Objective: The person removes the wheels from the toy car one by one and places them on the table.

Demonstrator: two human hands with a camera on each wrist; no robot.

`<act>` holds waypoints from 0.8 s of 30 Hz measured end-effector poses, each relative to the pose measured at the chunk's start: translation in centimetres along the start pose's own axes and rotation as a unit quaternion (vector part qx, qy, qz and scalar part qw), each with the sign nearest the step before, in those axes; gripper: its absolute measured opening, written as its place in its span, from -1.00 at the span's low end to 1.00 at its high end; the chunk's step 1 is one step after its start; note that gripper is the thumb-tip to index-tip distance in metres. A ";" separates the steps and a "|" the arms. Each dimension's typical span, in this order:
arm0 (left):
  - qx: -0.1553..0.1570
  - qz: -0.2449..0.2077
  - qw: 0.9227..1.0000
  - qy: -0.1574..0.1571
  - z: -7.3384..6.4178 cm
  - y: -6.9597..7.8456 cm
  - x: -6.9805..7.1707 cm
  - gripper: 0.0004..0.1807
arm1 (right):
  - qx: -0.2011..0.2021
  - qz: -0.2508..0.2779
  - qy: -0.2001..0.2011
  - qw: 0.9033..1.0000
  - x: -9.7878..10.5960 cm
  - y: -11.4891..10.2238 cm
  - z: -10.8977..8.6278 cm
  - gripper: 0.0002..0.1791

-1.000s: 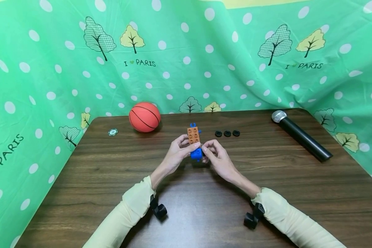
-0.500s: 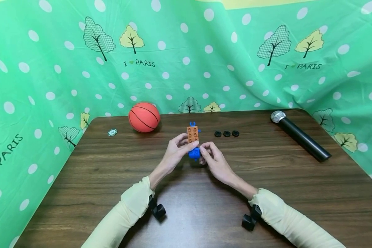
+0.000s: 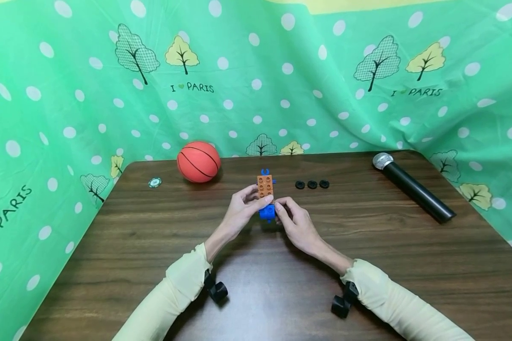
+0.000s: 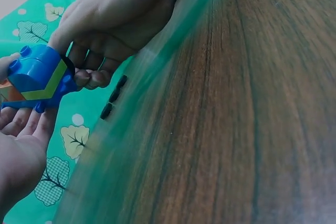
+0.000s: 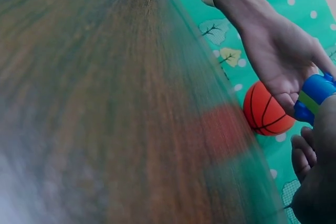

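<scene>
A toy vehicle of orange and blue building blocks (image 3: 265, 183) is held up over the table's middle. My left hand (image 3: 239, 208) grips it, thumb on the studded face and fingers underneath. At its lower end is a blue block (image 4: 38, 69) with a yellow-green stripe in the left wrist view. My right hand (image 3: 297, 221) pinches a black toy wheel (image 4: 70, 66) against that block's side, its fingers mostly hiding the wheel. Whether the wheel sits on a peg, I cannot tell. Behind the hands, three more black wheels (image 3: 312, 184) lie in a row.
A red toy basketball (image 3: 198, 161) stands at the back left, beside a poker chip (image 3: 155, 182). A black microphone (image 3: 416, 188) lies at the right of the wooden table (image 3: 153, 227). A green curtain (image 3: 256, 61) hangs behind.
Both hands and the toy have shifted very slightly left in the head view. The right fingers have moved closer against the blue block's side. The three wheels stay on the table.
</scene>
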State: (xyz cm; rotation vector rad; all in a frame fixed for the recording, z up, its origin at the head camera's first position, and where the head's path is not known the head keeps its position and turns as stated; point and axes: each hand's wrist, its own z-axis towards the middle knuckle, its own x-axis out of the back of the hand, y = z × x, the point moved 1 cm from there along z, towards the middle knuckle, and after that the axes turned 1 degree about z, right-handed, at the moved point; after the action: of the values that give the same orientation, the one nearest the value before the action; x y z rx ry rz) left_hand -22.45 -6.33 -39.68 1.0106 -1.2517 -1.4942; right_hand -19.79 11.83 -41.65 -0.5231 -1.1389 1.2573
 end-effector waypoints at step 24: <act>-0.012 0.008 1.000 -0.019 -0.2 0.2 -0.5 -0.47 | 0.145 -0.123 0.036 0.981 0.5 1.0 0.1 -0.91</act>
State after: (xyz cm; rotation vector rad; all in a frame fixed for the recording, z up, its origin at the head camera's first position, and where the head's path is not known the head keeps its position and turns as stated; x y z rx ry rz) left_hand -22.09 -5.93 -39.49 0.9589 -1.2620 -1.5197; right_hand -20.39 12.51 -42.25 -0.1997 -0.9088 1.1523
